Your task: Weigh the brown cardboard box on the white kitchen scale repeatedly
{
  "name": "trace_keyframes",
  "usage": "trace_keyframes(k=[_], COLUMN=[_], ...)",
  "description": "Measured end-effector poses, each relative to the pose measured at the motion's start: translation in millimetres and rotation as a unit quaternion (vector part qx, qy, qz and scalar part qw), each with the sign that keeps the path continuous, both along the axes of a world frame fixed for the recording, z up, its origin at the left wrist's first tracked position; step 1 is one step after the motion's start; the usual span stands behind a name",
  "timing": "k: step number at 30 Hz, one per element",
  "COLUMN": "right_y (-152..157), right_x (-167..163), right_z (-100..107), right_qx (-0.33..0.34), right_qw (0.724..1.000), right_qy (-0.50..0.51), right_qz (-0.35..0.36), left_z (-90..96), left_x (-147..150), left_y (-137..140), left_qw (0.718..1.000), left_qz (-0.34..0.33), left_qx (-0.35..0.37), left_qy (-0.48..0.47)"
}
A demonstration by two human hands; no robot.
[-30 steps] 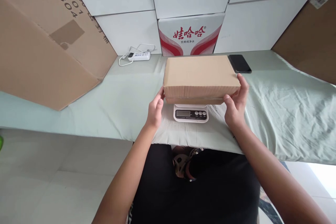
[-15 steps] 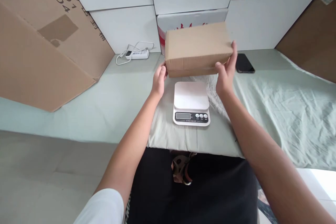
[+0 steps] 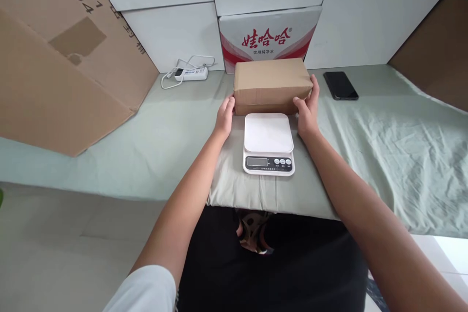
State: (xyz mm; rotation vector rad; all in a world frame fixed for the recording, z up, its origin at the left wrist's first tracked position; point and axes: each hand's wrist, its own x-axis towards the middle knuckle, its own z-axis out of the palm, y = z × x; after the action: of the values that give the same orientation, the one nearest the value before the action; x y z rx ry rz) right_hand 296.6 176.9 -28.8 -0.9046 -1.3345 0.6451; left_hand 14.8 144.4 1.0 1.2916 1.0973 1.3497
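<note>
A plain brown cardboard box (image 3: 272, 75) is held between my two hands, just behind the scale on the cloth-covered table. My left hand (image 3: 224, 116) grips its left end, thumb at the front corner and the other fingers hidden. At the right end my right hand (image 3: 307, 109) has its thumb on the front face and its fingers round the side. The white kitchen scale (image 3: 268, 132) lies in front of the box, its display blank and its plate bare. Whether the box's underside fully rests on the cloth cannot be seen.
A white carton with red lettering (image 3: 268, 34) stands behind the box against the white wall. A black phone (image 3: 341, 85) lies to the right, a white power strip with a cable (image 3: 192, 74) to the left. Large cardboard cartons flank the table, one at left (image 3: 69, 92).
Both hands have lowered the cardboard box and levelled it behind the scale. The white fluffy thing seen under it before is now hidden, and the red lettering behind has come into view.
</note>
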Motion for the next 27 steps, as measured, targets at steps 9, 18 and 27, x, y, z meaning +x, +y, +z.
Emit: trace_keyframes(k=[9, 18, 27], right_y=[-15.4, -26.5, -38.8], right_x=[-8.8, -15.3, -18.9], right_z=[11.7, 21.4, 30.2], right_qx=[-0.045, -0.081, -0.129], right_qw=[0.999, 0.996, 0.990], right_qy=[0.017, 0.018, 0.014], right_qz=[-0.023, -0.040, -0.050], left_z=[-8.9, -6.5, -8.5], left_x=[-0.2, -1.6, -3.0], left_y=[6.7, 0.5, -1.9], left_qw=[0.999, 0.999, 0.999], left_qz=[-0.007, 0.007, 0.020], left_qx=[0.017, -0.008, -0.018], left_qy=[-0.040, -0.039, -0.028])
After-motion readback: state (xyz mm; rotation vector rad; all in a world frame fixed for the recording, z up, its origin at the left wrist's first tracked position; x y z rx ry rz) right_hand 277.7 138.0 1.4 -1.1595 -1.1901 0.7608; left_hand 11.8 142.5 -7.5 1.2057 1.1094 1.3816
